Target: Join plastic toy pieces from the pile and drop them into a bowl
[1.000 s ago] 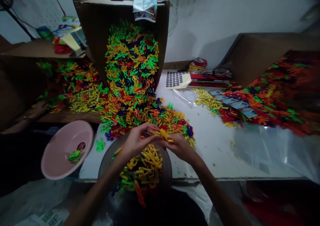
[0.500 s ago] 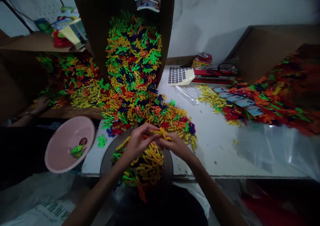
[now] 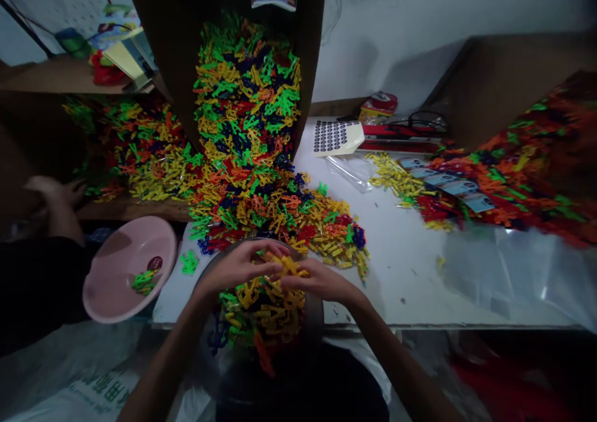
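The reference landmark is the grey bowl (image 3: 315,322), positioned at the near edge of the white counter (image 3: 389,266) and loaded with mixed plastic pieces (image 3: 275,319) in yellow, green, blue and orange. Both hands are located above the far half of the grey bowl. The right hand (image 3: 321,280) has its grip closed on a small cluster of yellow plastic pieces (image 3: 290,265), held over the bowl's contents. The left hand (image 3: 240,265) is placed opposite, its fingertips at the cluster; whether its grip is clamped there or merely alongside cannot be determined. Compared with the preceding frame, both hands and the yellow cluster are lower and nearer the centre of the grey bowl, and the left hand extends flatter across it. Beyond the grey bowl, the multicoloured heap (image 3: 252,161) runs out of an upright cardboard box (image 3: 311,55), unchanged in position. Left of the grey bowl are a few green plastic pieces (image 3: 189,261) and, further out, a tilted pink basin (image 3: 116,273). Far left of the grey bowl, a co-worker's hand (image 3: 55,192), blurred, has shifted outward from its earlier location. To the right and beyond the grey bowl lies a dotted sticker sheet (image 3: 336,137).
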A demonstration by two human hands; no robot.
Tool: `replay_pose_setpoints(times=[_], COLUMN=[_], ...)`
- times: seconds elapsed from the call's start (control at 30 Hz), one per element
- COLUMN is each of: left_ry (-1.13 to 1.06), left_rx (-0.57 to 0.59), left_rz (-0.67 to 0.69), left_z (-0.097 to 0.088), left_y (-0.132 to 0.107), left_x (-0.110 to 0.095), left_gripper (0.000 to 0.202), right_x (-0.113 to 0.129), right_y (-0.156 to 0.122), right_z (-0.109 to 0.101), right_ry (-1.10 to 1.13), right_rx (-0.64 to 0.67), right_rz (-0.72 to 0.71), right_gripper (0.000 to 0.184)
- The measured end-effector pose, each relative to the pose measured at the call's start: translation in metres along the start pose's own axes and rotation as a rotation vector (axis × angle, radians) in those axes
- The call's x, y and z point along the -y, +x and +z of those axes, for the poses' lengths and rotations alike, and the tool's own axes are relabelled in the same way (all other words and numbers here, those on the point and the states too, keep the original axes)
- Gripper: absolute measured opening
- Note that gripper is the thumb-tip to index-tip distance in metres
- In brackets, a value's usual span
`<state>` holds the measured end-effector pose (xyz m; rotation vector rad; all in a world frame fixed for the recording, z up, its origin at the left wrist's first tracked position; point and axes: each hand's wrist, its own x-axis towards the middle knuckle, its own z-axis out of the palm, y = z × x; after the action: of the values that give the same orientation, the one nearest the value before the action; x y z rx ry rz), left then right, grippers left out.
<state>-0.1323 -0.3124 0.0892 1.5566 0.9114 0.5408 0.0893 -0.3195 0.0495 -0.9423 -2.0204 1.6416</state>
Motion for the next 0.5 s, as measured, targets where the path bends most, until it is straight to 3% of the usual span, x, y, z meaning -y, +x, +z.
replay_pose_setpoints(times=[0.03, 0.1, 0.2, 0.3, 0.4, 0.5], left_ry=[0.053, 0.184, 0.382, 0.659, 0.914, 0.911], left_rx=[0.033, -0.063, -0.29, -0.179, -0.024, -0.035], left_rz=[-0.036, -0.083, -0.039, 0.104, 0.123, 0.112], left_z=[-0.007, -0.018, -0.014, 0.014, 0.048, 0.067], left_y=[-0.004, -0.007, 0.01, 0.058, 0.125, 0.184], left_x=[-0.002, -0.005, -0.005, 0.006, 0.027, 0.049], left_gripper=[0.032, 0.037, 0.037, 0.029, 0.019, 0.024], right_x=[-0.001, -0.009, -0.042, -0.092, -0.136, -0.159], right_y=[0.0, -0.002, -0.008, -0.013, -0.014, -0.008], right_z=[-0.001, -0.008, -0.032, -0.066, -0.095, -0.106], right_ry=[-0.031, -0.085, -0.153, -0.328, -0.543, -0.551], right_rx=[0.029, -0.047, -0.422, -0.768, -0.829, -0.813], right_rz=[-0.019, -0.025, 0.035, 0.125, 0.184, 0.189], right_gripper=[0.037, 0.038, 0.035, 0.027, 0.025, 0.028])
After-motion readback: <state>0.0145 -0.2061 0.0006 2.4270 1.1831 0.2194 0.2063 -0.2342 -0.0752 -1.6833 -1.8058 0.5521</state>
